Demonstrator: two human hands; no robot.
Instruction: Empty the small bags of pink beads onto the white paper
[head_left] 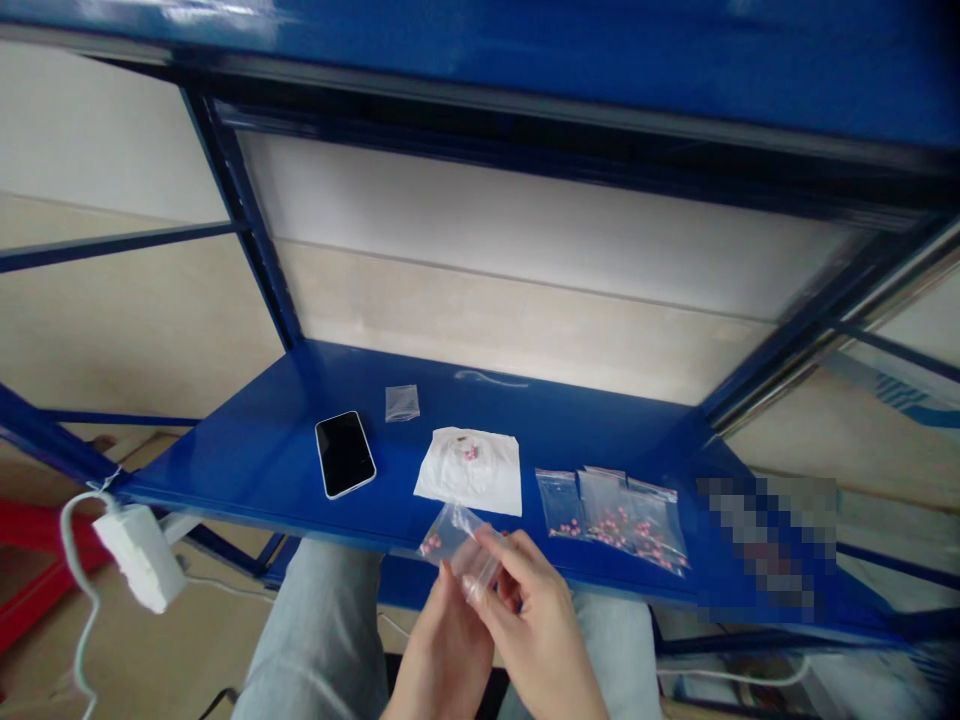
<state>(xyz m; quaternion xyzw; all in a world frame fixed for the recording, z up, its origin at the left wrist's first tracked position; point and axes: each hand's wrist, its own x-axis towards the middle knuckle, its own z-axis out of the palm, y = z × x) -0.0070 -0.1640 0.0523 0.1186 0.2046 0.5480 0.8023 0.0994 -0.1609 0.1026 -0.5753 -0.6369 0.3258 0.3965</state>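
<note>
Fingers [501, 548] pinching clear bag [448, 533], long axis leftward

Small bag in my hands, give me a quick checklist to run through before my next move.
1. Grip on the bag: ok, the left hand and right hand are both on it.
2. Beads inside the bag: ok, a few pink ones sit in its corner.
3. Bag's seal: cannot tell, the fingers cover its top edge.
4. White sheet free of beads: not ok, loose pink beads lie on it.
5. Spare bag on hand: ok, one lies on the blue shelf and looks empty.
6. Filled bags: ok, three lie overlapping on the shelf, with beads inside.
</note>
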